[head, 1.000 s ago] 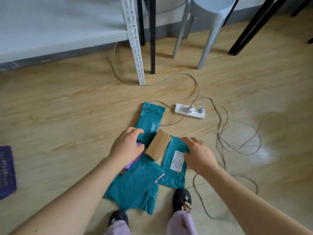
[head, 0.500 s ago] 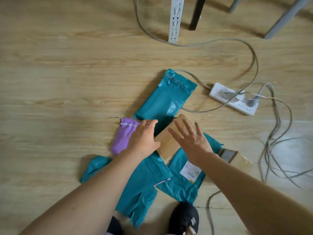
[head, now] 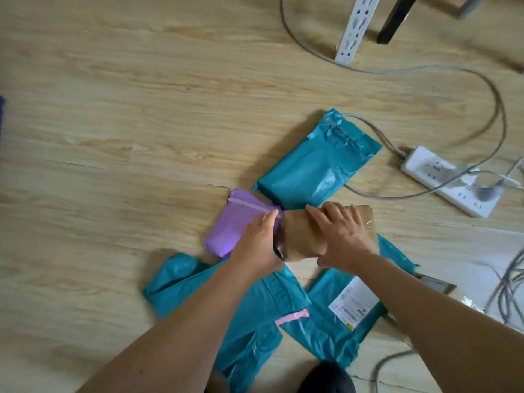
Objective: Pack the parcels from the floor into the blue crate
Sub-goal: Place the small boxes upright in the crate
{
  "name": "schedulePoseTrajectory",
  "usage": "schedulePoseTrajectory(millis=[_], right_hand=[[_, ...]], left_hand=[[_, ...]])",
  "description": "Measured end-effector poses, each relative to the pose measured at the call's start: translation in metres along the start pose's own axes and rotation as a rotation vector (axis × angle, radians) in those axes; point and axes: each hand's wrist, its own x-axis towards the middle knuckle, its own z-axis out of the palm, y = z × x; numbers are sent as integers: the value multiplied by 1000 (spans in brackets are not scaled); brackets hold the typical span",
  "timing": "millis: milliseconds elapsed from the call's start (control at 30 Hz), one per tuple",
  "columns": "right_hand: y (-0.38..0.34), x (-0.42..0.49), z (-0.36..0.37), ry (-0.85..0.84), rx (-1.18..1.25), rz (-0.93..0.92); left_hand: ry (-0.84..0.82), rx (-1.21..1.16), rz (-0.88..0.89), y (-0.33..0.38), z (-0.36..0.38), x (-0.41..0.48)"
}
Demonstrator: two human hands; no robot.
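The right grip (head: 343,236) lies across the brown parcel (head: 303,239), fingers curled over its far edge and thumb at the near edge, clamping it. The left grip (head: 258,242) sits at the seam between that parcel and the purple parcel (head: 229,225). Its fingers are hidden, so I cannot tell whether it is spread or pinching either one. All the parcels lie on the wooden floor (head: 113,137). A teal parcel (head: 314,171) lies just beyond the brown one, and its far end rests on a grey cable (head: 368,129). A crumpled teal parcel (head: 181,287) and a labelled teal parcel (head: 334,324) lie under the forearms. To the right are a white power strip (head: 448,180) and loose cords (head: 507,290). A white rack leg (head: 354,26) stands beyond.
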Motion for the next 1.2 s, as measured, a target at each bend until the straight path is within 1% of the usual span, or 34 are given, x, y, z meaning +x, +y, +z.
schedulePoseTrajectory(millis=[67,133,233,300,400,533,567,633,733,800,900,1033,1133,1200], right_hand=[[-1,0,-20,32,133,62],[-3,-5,-43,31,317,145],[-9,-17,-78,-5,632,255],[-18,-29,-101,-26,806,309],[-39,-49,-133,-35,906,340],[-68,-82,-176,-36,1028,376],[-75,-89,-187,-40,1037,374],[-91,-103,-213,-46,1015,325],[-122,-121,-260,-71,846,190],[-150,-130,-295,-73,720,106],[-196,-143,-342,-67,616,12],[-255,-169,-400,-43,541,-68],[-293,-191,-450,-36,514,-145],[-314,-200,-476,-4,522,-126]], left_hand=[[12,-41,-34,-3,-10,-6],[17,-127,-96,-3,-23,-18],[42,-355,-200,2,-43,-42],[36,-527,-232,10,-57,-59],[16,-678,-248,20,-82,-86],[30,-726,-228,32,-131,-129],[26,-716,-198,33,-145,-140],[18,-601,-109,36,-177,-166],[6,-452,11,38,-230,-206],[-26,-419,32,38,-263,-235],[-56,-386,74,34,-303,-276],[2,-412,116,15,-351,-336],[80,-534,123,-5,-383,-386],[154,-629,105,-20,-398,-418]])
